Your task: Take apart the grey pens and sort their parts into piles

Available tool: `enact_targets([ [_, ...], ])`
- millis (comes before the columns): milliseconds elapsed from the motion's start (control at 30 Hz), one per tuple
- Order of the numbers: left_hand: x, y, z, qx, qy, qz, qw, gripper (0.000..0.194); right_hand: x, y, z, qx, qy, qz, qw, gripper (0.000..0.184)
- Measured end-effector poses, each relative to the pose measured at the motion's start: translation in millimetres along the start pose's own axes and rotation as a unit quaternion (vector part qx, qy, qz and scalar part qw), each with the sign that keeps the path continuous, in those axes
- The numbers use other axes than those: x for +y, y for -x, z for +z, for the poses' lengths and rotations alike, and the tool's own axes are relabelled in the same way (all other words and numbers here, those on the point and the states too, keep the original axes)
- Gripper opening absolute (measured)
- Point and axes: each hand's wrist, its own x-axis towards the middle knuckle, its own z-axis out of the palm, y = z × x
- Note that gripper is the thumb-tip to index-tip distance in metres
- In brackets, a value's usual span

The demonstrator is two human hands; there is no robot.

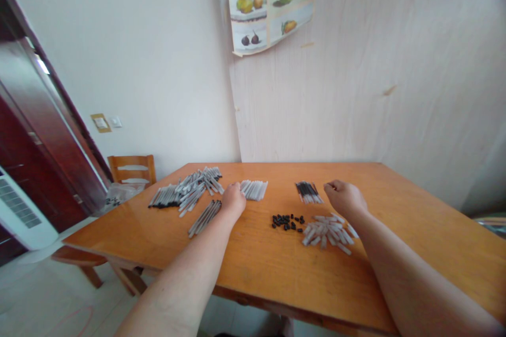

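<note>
My left hand [233, 200] reaches across the wooden table [276, 268] and rests, fingers curled, on the near end of a bundle of clear pen barrels [255, 189]. My right hand [344, 197] is closed in a loose fist just right of a small bunch of black-tipped pen refills [308, 192]; what it holds, if anything, is hidden. Below it lie a heap of clear pen caps [328, 231] and a scatter of small black plugs [288, 221].
A large pile of assembled grey pens [185, 192] lies at the table's left, with a few more pens [204, 217] nearer me. A wooden chair [132, 168] stands behind the left edge. A fruit picture [271, 10] hangs on the wall. A dark door [35, 147] is at left.
</note>
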Motion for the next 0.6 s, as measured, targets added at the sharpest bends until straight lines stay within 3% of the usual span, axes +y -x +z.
enact_targets([
  [367,-1,1,-0.5,0.032,0.010,0.016,0.999,0.016,0,1,-1,-0.003,0.005,-0.002,1.000,0.042],
  [600,7,19,-11.5,0.078,0.054,0.045,0.994,0.014,3,-3,-2,0.000,0.020,0.009,1.000,0.047],
])
